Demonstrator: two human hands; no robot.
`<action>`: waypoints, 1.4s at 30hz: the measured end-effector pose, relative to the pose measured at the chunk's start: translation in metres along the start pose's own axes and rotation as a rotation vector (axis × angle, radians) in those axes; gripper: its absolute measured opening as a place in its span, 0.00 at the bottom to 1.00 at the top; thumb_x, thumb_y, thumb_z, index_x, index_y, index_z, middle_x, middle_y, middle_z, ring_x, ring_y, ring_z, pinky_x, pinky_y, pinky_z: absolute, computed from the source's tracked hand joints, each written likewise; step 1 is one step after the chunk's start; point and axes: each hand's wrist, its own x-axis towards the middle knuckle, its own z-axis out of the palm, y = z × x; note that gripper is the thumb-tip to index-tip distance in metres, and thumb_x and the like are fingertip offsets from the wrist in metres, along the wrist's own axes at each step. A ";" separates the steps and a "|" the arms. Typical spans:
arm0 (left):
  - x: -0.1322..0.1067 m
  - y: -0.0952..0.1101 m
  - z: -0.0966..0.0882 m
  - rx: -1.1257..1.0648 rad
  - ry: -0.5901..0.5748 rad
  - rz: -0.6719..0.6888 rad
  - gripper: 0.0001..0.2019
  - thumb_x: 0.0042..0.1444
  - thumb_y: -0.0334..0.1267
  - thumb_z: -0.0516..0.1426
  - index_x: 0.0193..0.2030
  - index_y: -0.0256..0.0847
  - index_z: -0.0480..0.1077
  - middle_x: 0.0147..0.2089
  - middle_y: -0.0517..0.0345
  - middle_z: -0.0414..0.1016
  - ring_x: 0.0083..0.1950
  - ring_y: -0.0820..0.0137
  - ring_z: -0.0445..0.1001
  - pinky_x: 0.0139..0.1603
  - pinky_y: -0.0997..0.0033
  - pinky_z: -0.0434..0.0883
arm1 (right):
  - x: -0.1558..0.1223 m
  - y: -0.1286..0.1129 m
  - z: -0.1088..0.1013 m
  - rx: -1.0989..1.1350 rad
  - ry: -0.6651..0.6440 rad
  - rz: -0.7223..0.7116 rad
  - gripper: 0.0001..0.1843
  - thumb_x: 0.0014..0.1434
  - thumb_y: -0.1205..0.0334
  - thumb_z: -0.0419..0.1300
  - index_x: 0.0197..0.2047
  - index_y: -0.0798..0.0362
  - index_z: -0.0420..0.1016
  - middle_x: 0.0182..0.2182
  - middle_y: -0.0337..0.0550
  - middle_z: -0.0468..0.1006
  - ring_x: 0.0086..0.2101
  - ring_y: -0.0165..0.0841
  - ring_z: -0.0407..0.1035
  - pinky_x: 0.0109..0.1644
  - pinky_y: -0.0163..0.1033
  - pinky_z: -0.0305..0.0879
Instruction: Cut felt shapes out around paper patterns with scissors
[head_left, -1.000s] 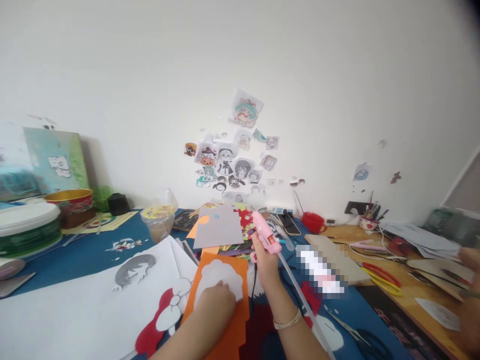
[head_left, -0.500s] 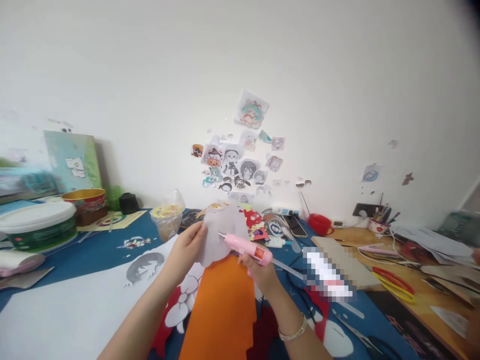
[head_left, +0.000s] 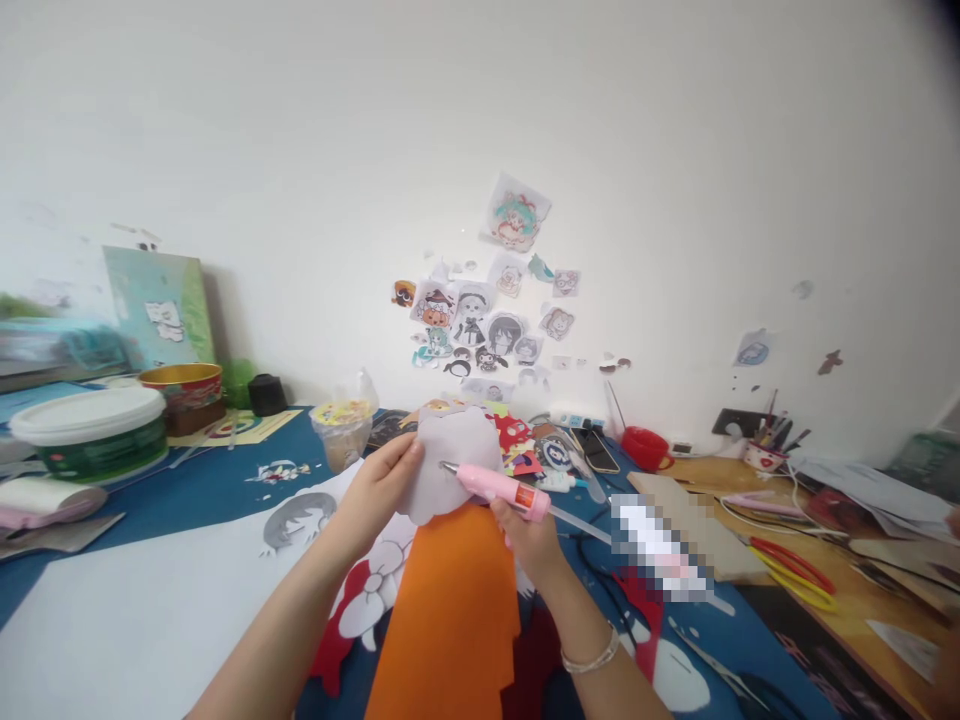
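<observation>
A pale, scallop-edged paper cutout (head_left: pixel 457 435) is held up over the table by my left hand (head_left: pixel 390 475), thumb and fingers closed on its left edge. My right hand (head_left: pixel 529 535) grips a pink hot glue gun (head_left: pixel 499 487) with a clear glue stick (head_left: pixel 577 522) sticking out of its back. The gun's metal nozzle points left, at the middle of the cutout; whether it touches the paper I cannot tell. Beneath both lies a sheet of orange paper (head_left: pixel 446 610). White and red paper cutouts (head_left: pixel 367 605) lie to its left.
A large white sheet (head_left: pixel 150 610) covers the left front. Scissors (head_left: pixel 712 660) and a red cutout lie at the right. Further back stand a plastic cup (head_left: pixel 341 430), a red mug (head_left: pixel 646 448), a phone (head_left: pixel 596 449) and a lidded tub (head_left: pixel 94 435). Yellow-and-red-handled pliers (head_left: pixel 795 572) rest far right.
The whole view has shifted slightly, so things appear a little further right. The hands keep their holds, and the nozzle stays over the middle of the cutout.
</observation>
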 end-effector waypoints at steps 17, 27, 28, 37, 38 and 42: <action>0.002 -0.001 0.005 0.031 0.126 -0.057 0.22 0.54 0.52 0.48 0.46 0.37 0.70 0.32 0.56 0.75 0.31 0.66 0.71 0.29 0.72 0.65 | 0.004 0.002 -0.004 -0.924 -0.073 -0.893 0.17 0.56 0.63 0.55 0.18 0.49 0.55 0.17 0.38 0.60 0.22 0.33 0.52 0.25 0.39 0.42; 0.007 -0.013 -0.001 0.028 0.211 -0.038 0.19 0.54 0.51 0.48 0.41 0.40 0.70 0.36 0.55 0.75 0.33 0.66 0.71 0.27 0.73 0.65 | 0.002 -0.001 -0.001 -0.874 -0.084 -0.906 0.18 0.59 0.64 0.48 0.17 0.51 0.56 0.17 0.40 0.59 0.23 0.33 0.51 0.25 0.39 0.43; 0.008 -0.014 -0.002 0.048 0.236 -0.014 0.19 0.54 0.50 0.48 0.42 0.40 0.70 0.37 0.54 0.75 0.34 0.65 0.71 0.29 0.72 0.66 | 0.003 -0.001 -0.001 -0.855 -0.083 -0.897 0.19 0.60 0.61 0.49 0.18 0.51 0.57 0.17 0.39 0.60 0.23 0.33 0.52 0.25 0.38 0.44; 0.007 -0.012 0.000 0.283 0.115 0.121 0.17 0.55 0.42 0.46 0.43 0.42 0.71 0.46 0.54 0.76 0.46 0.62 0.72 0.44 0.67 0.67 | -0.001 -0.006 -0.002 -0.024 -0.249 0.032 0.26 0.56 0.41 0.49 0.22 0.55 0.68 0.21 0.41 0.70 0.20 0.27 0.60 0.23 0.33 0.56; 0.006 -0.012 0.002 0.319 0.120 0.134 0.16 0.54 0.41 0.46 0.40 0.42 0.72 0.47 0.54 0.76 0.48 0.61 0.71 0.47 0.66 0.66 | -0.001 -0.005 -0.002 -0.008 -0.245 0.060 0.27 0.56 0.41 0.49 0.21 0.55 0.68 0.21 0.42 0.71 0.20 0.27 0.61 0.22 0.33 0.56; 0.003 -0.008 0.006 0.395 0.146 0.119 0.17 0.55 0.47 0.47 0.37 0.42 0.73 0.42 0.55 0.78 0.45 0.61 0.73 0.42 0.68 0.67 | -0.001 -0.002 0.000 0.040 -0.237 0.174 0.27 0.51 0.38 0.53 0.22 0.56 0.69 0.19 0.41 0.71 0.13 0.21 0.51 0.15 0.31 0.46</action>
